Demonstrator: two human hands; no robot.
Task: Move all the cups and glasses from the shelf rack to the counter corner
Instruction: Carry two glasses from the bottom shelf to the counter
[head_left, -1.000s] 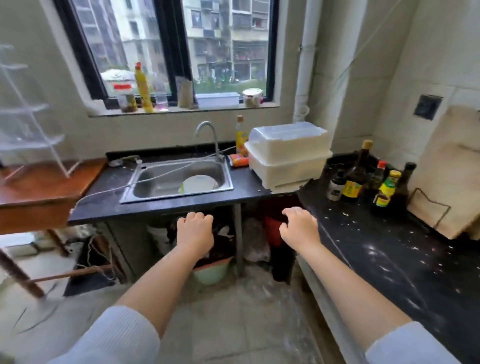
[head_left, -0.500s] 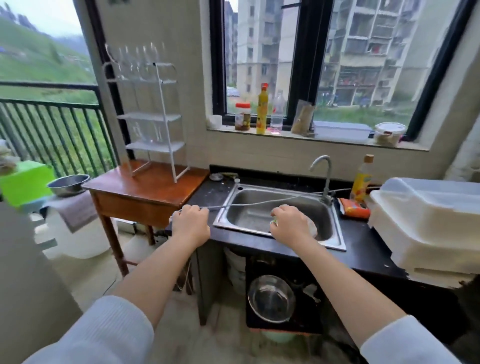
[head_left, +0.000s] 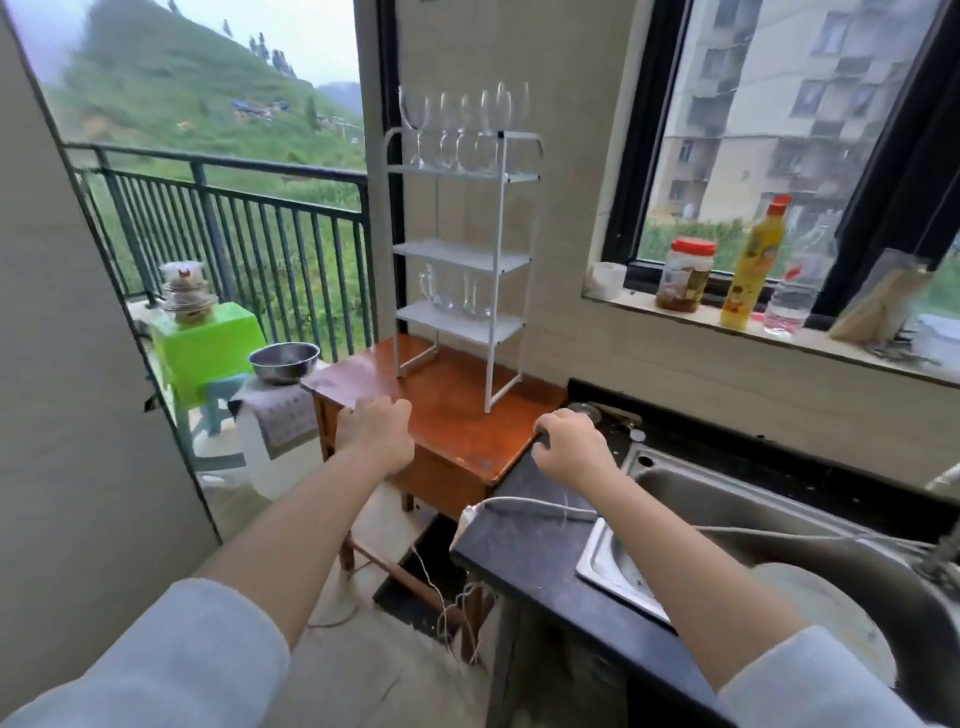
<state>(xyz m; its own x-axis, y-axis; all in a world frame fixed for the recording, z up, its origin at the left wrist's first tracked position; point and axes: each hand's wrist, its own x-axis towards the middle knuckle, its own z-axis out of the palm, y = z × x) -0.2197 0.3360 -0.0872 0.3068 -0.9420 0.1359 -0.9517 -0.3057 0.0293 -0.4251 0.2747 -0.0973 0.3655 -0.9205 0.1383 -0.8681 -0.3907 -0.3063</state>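
Observation:
A white wire shelf rack stands on a small wooden table against the wall. Several clear wine glasses fill its top shelf, and a few clear glass mugs stand on the lowest shelf. The middle shelf looks bare. My left hand hovers over the table's front left edge, fingers curled shut, holding nothing. My right hand is a loose fist above the black counter at the table's right edge, also holding nothing. Both hands are well below and in front of the rack.
A steel sink with a pale plate in it is set in the counter at right, a white cord across it. Bottles and a jar line the windowsill. At left, a balcony railing, a green stool and a metal bowl.
My view has swung left from the counter and sink to face the shelf rack, which is now nearer and central. Both hands stay held out in front, fists closed.

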